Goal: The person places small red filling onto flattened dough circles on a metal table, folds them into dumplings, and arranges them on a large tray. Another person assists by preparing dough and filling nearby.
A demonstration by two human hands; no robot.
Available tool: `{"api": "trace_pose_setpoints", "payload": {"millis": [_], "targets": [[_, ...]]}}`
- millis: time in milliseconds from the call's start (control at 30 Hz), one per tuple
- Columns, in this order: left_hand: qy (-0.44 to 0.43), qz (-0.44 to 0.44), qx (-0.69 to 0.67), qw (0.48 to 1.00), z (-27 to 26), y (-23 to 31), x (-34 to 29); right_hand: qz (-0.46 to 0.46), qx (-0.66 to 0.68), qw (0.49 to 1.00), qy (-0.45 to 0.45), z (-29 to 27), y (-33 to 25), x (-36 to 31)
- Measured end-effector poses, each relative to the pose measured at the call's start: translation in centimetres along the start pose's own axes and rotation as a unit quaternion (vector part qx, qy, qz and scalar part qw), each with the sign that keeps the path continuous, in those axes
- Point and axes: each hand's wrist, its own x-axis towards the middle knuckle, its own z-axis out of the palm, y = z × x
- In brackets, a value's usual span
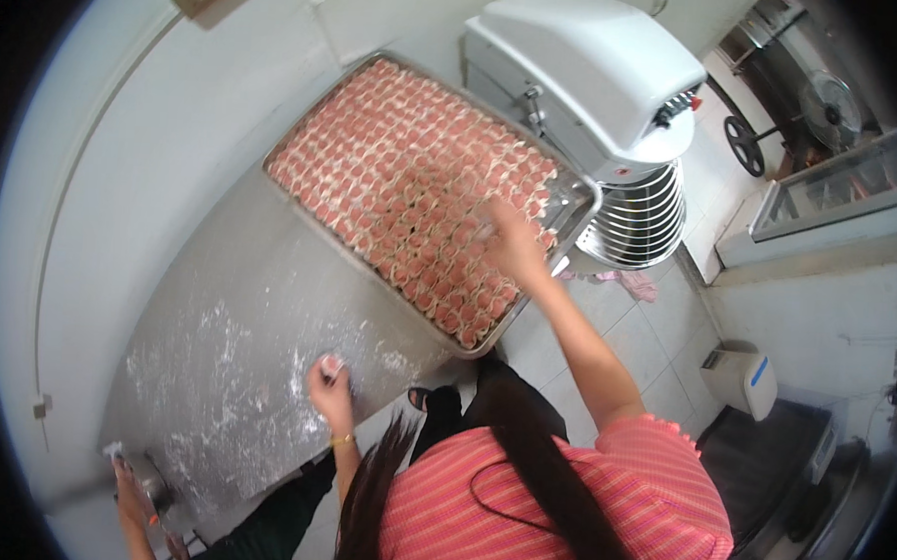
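Steel table point(237, 301): a flour-dusted metal top that runs along the white wall and carries everything else.
Mixer point(602, 97): a big white stand machine with a wire bowl guard, standing on the tiled floor just past the table's far end.
Tray point(580, 191): a wide metal pan lying across the table, packed nearly edge to edge with rows of small pink-filled dumplings in pale wrappers.
Right hand point(510, 238): stretched out over the tray's near-right part, fingers bent down among the rows; it is blurred, so I cannot tell whether it pinches a piece or only touches the tops.
Left hand point(329, 390): resting at the table's near edge, well apart from the tray, fingers closed round one dumpling point(332, 365).
Other hand point(129, 486): another person's, at the lower left corner by a small metal tool.
Handling, as a judgement: each dumpling looks light, soft and easily crushed, the wrapper thin and likely tacky where flour is missing. Take one by its sides low down with fingertips, lightly, never by the open pink top.
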Motion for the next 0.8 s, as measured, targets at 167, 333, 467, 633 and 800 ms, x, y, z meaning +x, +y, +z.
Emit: {"api": "trace_pose_setpoints", "payload": {"millis": [167, 333, 467, 633, 800], "targets": [[-0.069, -0.034, 0.018, 0.997, 2.8, 5.5, -0.3, -0.11, 0.053, 0.964, -0.235, 11.6, -6.7, -6.7], [-0.128, -0.044, -0.094, 0.986, -0.5, 2.6, -1.0, -0.106, -0.033, 0.943, -0.313, 17.2, -9.6, -8.6], [-0.141, -0.053, -0.188, 0.971, -1.5, 0.8, -1.8, -0.175, -0.115, 0.936, -0.282, 20.9, -7.5, -9.9], [-0.055, -0.017, -0.145, 0.988, -3.5, -0.7, -3.3, -0.057, 0.087, 0.992, -0.073, 12.4, -6.3, -5.2], [-0.01, -0.002, -0.109, 0.994, -4.8, -0.4, -2.8, 0.07, -0.109, 0.974, 0.186, -3.7, 4.5, 0.8]]}}
